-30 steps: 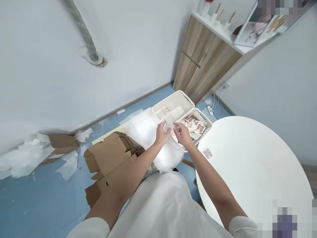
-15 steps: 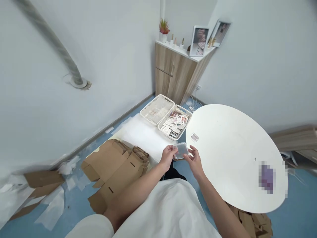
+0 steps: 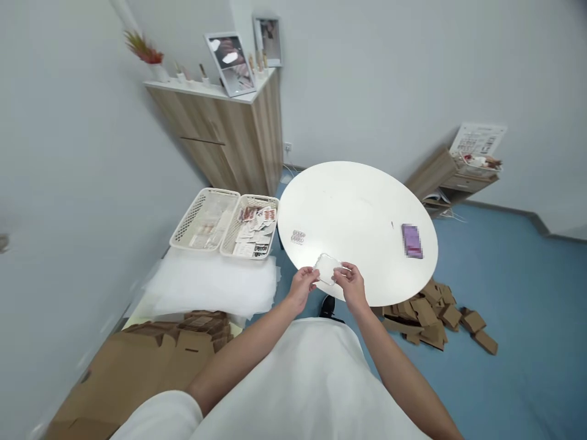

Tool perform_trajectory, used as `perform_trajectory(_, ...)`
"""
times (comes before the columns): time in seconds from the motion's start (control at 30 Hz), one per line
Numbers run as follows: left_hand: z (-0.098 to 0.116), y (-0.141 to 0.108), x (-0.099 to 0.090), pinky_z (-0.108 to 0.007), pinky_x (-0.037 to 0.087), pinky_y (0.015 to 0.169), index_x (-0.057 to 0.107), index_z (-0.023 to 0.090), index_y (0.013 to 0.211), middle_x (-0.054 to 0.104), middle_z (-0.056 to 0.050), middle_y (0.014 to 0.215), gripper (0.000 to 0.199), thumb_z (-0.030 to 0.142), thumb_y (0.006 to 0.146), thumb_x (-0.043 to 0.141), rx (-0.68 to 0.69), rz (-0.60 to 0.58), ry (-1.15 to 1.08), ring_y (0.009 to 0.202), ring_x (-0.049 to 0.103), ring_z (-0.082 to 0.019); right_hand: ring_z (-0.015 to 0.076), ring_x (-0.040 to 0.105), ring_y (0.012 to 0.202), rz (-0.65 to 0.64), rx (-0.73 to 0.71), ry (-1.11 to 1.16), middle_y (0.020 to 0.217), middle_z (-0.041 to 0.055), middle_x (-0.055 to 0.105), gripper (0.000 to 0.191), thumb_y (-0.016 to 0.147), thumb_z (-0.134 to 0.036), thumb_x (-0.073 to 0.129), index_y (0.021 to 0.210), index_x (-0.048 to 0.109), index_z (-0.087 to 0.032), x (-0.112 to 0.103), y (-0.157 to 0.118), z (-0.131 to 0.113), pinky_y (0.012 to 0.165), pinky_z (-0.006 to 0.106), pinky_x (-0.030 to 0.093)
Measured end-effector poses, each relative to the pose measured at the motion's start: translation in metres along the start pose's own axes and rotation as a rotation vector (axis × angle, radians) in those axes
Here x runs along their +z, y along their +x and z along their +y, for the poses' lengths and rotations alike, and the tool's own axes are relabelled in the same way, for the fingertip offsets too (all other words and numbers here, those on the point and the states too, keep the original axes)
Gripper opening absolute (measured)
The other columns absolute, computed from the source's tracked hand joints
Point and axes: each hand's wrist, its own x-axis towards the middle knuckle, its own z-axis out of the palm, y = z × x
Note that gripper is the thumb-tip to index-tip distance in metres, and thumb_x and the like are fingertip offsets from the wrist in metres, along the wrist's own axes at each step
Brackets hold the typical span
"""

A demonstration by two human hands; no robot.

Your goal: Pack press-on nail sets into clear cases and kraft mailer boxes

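My left hand [image 3: 301, 289] has its fingers nearly closed on one side of a clear, flat plastic case [image 3: 327, 269], and my right hand [image 3: 352, 285] pinches the opposite side, so the case sits between them above the near edge of the round white counter [image 3: 358, 208]. To the left, two white baskets stand side by side: the farther-left basket [image 3: 192, 215] has clear plastic pieces inside, the nearer basket [image 3: 233, 231] a jumble of printed cards [image 3: 254, 232]. On the counter lie a small patterned card [image 3: 298, 237], close to my left hand, and a blurred purple item [image 3: 413, 240] off to the right. White sheeting [image 3: 213, 281] and flattened cardboard [image 3: 137, 360] lie left of me; small brown boxes [image 3: 424, 315] are heaped on the floor [image 3: 518, 293].
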Motion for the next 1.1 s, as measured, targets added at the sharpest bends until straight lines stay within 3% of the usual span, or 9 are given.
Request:
perform_trajectory(0.17,0.008,0.017,0.026,-0.022,0.04,0.061,0.051,0.021,0.091,0.059,-0.001,0.084,0.036,0.041,0.064,0.066,0.005,-0.023,-0.046,0.069,0.058,-0.01,0.0136,0.059,0.065,-0.033,-0.009,-0.003,0.082,0.0021,0.063,0.039,0.061,-0.036,0.068,0.093,0.053,-0.021,-0.036,0.026,-0.022,0.07,0.036,0.048)
perform_trajectory(0.37,0.01,0.042,0.058,-0.026,0.042,0.07,0.055,0.021,0.097,0.061,-0.005,0.091,0.038,0.038,0.065,0.067,0.057,-0.055,0.146,0.076,0.059,-0.012,0.0136,0.059,0.068,-0.112,0.026,-0.002,0.085,0.0024,0.063,0.036,0.062,-0.036,0.067,0.093,0.054,-0.022,-0.073,0.064,-0.036,0.072,0.035,0.047)
perform_trajectory(0.53,-0.003,0.057,0.091,-0.028,0.042,0.073,0.057,0.02,0.097,0.062,-0.004,0.087,0.04,0.036,0.063,0.069,0.039,-0.066,0.329,0.077,0.06,-0.013,0.0137,0.06,0.066,-0.089,0.126,0.064,0.085,0.0014,0.062,0.037,0.061,-0.036,0.068,0.092,0.052,-0.023,-0.099,0.085,-0.034,0.072,0.036,0.048)
perform_trajectory(0.77,-0.025,0.074,0.131,-0.029,0.044,0.074,0.055,0.02,0.098,0.061,-0.003,0.084,0.038,0.036,0.066,0.066,0.056,-0.05,0.414,0.077,0.059,-0.013,0.0154,0.063,0.07,-0.077,0.247,0.16,0.084,-0.0011,0.061,0.037,0.06,-0.037,0.068,0.085,0.044,-0.024,-0.131,0.093,-0.017,0.075,0.037,0.048)
perform_trajectory(0.97,-0.027,0.088,0.145,-0.03,0.045,0.072,0.057,0.019,0.1,0.061,-0.002,0.078,0.038,0.037,0.067,0.064,0.09,-0.027,0.532,0.071,0.058,-0.013,0.0174,0.062,0.079,-0.133,0.254,0.061,0.1,0.0034,0.059,0.042,0.06,-0.04,0.068,0.093,0.047,-0.025,-0.152,0.103,-0.014,0.079,0.039,0.045)
perform_trajectory(1.1,-0.027,0.091,0.148,-0.031,0.045,0.074,0.056,0.019,0.105,0.062,-0.005,0.085,0.039,0.04,0.072,0.059,0.047,-0.085,0.563,0.075,0.058,-0.014,0.0167,0.063,0.072,-0.158,0.227,0.056,0.091,0.0023,0.061,0.034,0.062,-0.04,0.067,0.083,0.049,-0.022,-0.158,0.114,-0.019,0.077,0.037,0.045)
